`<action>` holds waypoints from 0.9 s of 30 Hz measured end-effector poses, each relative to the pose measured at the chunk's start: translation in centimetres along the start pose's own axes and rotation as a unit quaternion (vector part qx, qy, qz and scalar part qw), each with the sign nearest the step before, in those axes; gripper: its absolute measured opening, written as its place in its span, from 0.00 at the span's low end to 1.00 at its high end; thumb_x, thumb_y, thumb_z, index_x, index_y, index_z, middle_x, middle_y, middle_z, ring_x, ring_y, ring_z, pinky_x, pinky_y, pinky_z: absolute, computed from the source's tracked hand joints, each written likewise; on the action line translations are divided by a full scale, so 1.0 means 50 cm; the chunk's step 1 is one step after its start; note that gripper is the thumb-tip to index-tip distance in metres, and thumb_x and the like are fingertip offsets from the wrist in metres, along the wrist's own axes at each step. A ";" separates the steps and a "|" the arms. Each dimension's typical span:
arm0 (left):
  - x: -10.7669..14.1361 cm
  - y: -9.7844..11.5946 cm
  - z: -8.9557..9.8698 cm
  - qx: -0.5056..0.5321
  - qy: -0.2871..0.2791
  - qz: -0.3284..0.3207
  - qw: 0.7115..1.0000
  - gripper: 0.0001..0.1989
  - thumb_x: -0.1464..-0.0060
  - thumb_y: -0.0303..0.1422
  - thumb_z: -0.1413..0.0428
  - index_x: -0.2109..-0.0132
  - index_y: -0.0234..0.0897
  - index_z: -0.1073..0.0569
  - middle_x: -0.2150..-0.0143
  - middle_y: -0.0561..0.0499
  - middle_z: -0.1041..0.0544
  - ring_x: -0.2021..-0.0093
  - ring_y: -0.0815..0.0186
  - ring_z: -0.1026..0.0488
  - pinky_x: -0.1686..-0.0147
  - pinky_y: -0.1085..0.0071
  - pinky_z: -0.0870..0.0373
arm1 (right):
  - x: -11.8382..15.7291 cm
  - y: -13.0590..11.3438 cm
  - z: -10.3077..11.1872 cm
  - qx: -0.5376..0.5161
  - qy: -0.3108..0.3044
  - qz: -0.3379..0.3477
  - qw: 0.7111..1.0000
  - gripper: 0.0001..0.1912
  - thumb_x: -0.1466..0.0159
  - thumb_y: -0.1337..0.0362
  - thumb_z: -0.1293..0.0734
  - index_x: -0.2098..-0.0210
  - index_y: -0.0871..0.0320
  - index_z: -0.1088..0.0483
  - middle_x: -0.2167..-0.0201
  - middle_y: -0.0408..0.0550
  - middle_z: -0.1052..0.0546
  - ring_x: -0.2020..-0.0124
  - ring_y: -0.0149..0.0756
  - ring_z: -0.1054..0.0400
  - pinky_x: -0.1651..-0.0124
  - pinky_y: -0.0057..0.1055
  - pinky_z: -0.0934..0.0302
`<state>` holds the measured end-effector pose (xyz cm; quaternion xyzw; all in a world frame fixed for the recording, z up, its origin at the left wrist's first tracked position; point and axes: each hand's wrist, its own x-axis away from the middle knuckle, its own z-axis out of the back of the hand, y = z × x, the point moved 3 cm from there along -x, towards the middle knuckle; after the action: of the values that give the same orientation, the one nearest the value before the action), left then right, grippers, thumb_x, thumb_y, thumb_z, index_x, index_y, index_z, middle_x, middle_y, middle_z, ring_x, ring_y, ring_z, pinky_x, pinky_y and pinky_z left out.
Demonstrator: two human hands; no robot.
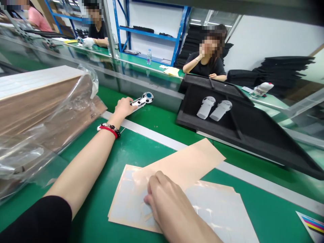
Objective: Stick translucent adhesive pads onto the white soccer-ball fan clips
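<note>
My left hand (124,107) reaches far forward over the green table, its fingers closed on a white and black device (141,101) with a round patterned end. A red and dark beaded bracelet (110,129) circles that wrist. My right hand (164,199) is lower down, fingers bent and pressed together over sheets of pale stickers (220,206); what its fingertips pinch, if anything, is hidden. Beside those fingertips, a peach-coloured paper strip (187,162) lies across the top of the sheets.
Plastic-wrapped cardboard (50,104) is at the left. On the right, a black tray (263,135) holds two white pieces (206,108) in translucent sleeves. A white strip (152,135) crosses the table. Beyond the ledge sit other people (207,64), near a bottle (149,56).
</note>
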<state>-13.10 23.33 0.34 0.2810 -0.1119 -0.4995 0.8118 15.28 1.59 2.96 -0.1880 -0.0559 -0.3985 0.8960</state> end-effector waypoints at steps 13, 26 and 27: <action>0.017 0.049 0.000 0.291 0.034 -0.022 0.956 0.22 0.60 0.44 0.34 0.62 0.36 0.30 0.59 0.44 0.23 0.57 0.56 0.24 0.58 0.63 0.27 | 0.012 -0.013 -0.059 0.017 0.071 0.010 0.997 0.12 0.46 0.81 0.31 0.65 0.61 0.27 0.66 0.53 0.25 0.67 0.47 0.27 0.70 0.38 0.29; 0.095 0.196 0.060 0.593 0.031 -0.144 0.792 0.25 0.52 0.53 0.40 0.59 0.38 0.35 0.70 0.51 0.25 0.78 0.67 0.27 0.80 0.71 0.29 | 0.048 0.021 0.035 -0.317 -0.103 0.048 0.941 0.16 0.45 0.70 0.24 0.58 0.50 0.22 0.52 0.43 0.25 0.51 0.38 0.28 0.48 0.27 0.36; 0.110 0.212 0.065 0.577 0.034 -0.177 0.796 0.23 0.51 0.52 0.40 0.60 0.38 0.35 0.71 0.52 0.25 0.79 0.68 0.27 0.80 0.72 0.30 | 0.056 0.025 0.061 -0.353 -0.134 0.085 0.922 0.18 0.44 0.72 0.25 0.57 0.48 0.22 0.52 0.41 0.24 0.50 0.35 0.28 0.47 0.25 0.37</action>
<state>-4.06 21.05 8.45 0.7291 -0.3002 -0.4674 0.3998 18.25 1.58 6.09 -0.5480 -0.0153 -0.2860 0.7859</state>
